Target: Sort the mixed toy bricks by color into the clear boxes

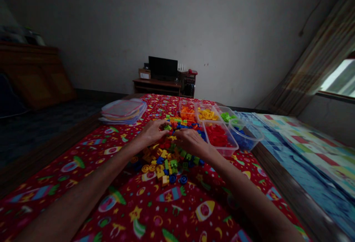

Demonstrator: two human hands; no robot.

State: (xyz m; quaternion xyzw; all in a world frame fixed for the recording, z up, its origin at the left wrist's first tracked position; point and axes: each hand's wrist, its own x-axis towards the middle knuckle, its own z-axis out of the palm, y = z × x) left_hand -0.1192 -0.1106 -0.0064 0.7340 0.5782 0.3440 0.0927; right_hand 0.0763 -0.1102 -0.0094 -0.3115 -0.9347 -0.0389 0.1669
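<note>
A heap of small plastic building blocks (166,160) in yellow, blue, green, red and orange lies on a red cloth with rocket prints (155,212). Both my hands rest over the far part of the heap. My left hand (153,131) is curled, its fingertips pinching a green block (167,127). My right hand (191,140) lies knuckles up with its fingers bent down into the blocks; what they hold, if anything, is hidden.
Clear tubs of sorted blocks stand at the right: orange (188,112), yellow (207,114), green (227,116), red (219,135), blue (245,135). A stack of lids (123,111) lies far left. A low desk with a monitor (163,68) stands by the wall. A patterned mat (310,149) lies to the right.
</note>
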